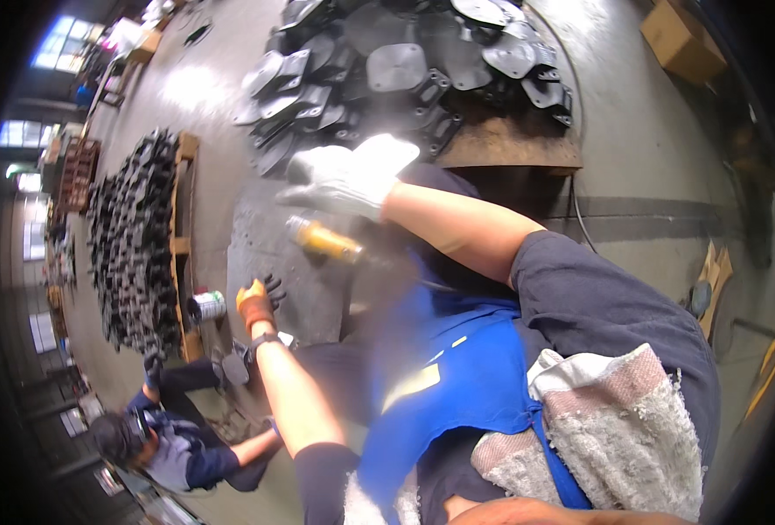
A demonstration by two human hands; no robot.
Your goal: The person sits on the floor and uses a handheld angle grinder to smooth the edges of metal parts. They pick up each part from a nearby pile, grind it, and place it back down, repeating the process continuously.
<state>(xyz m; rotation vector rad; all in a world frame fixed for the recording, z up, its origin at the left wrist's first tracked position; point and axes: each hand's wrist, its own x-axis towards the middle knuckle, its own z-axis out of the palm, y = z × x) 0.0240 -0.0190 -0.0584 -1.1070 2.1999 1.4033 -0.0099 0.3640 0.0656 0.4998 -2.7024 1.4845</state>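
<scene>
Workshop floor, head view, seen steeply downward. Right hand (352, 179): white work glove, arm stretched forward, fingers loosely spread and closed on nothing that shows; it hovers just above a yellow cylindrical tool (324, 241) (blurred, kind not certain, possibly a spray can or a power-tool handle), which lies below the glove and over the grey concrete floor (650, 131). Left hand (256, 302): orange-and-black glove, raised, fingers part curled; whether it holds anything cannot be told. Beyond the right hand: a heap of dark flat metal castings (396, 66) on a wooden pallet (510, 144). To the left: a second pallet stacked with dark metal parts (133, 241), a small tin can (205, 306) beside it. Lower left: a crouching co-worker (164, 437) in dark clothes. Blue apron (466, 376) and a white towel (624, 429) near the lens. Handling note: the yellow tool is best taken with a full wrap of the gloved fingers around its body, wrist steadied, before it is brought toward the castings.
</scene>
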